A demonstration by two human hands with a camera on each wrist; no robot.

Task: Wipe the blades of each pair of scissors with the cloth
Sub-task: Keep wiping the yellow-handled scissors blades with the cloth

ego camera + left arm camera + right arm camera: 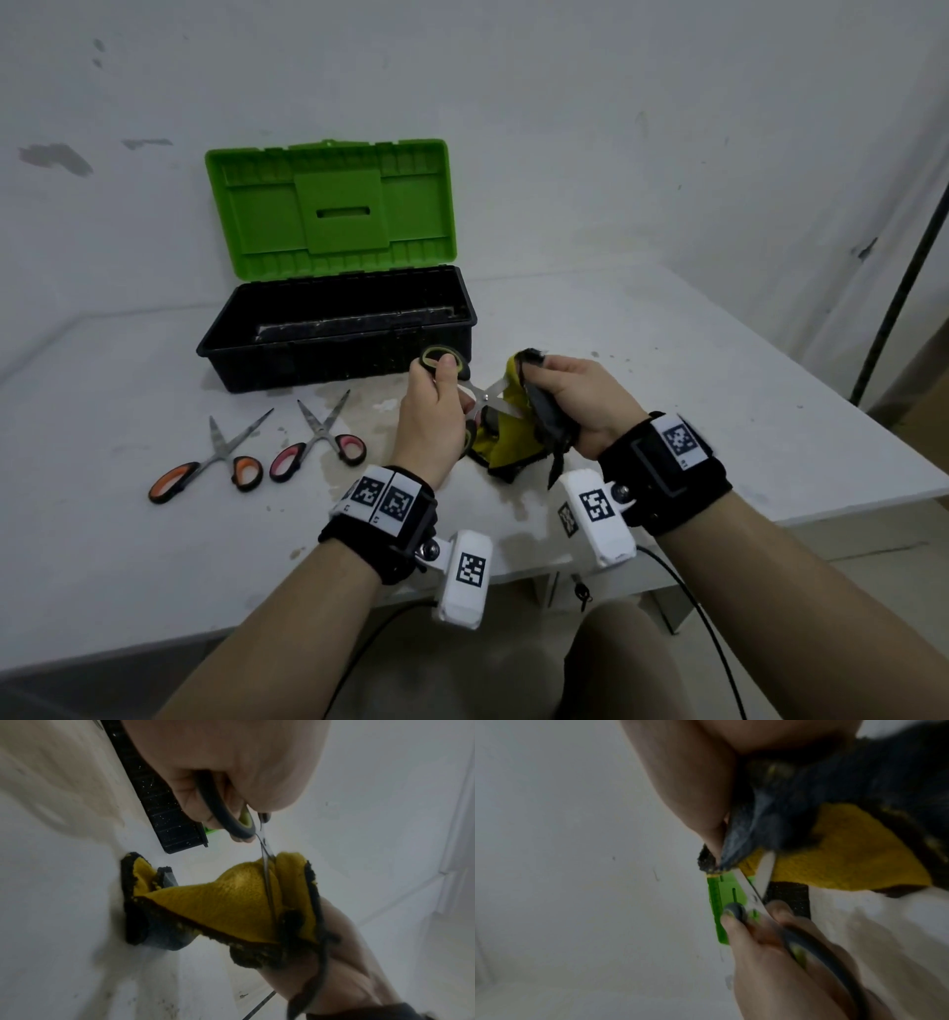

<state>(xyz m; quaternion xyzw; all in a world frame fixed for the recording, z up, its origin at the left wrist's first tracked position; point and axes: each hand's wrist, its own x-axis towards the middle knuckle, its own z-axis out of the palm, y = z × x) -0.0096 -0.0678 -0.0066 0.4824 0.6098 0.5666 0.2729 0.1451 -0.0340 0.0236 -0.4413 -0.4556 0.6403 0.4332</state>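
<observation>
White table: toolbox, two scissors

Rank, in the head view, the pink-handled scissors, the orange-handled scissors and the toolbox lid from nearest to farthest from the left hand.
Measured from the left hand:
1. Pink-handled scissors, on the table just to its left.
2. Orange-handled scissors, further left, beyond the pink pair.
3. Toolbox lid, green and standing open at the back by the wall.

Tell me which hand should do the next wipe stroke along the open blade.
Right. The right hand already grips the yellow cloth bunched around a blade of the green-handled scissors. The left hand has its grip on the handles, so it likely just steadies them.
</observation>
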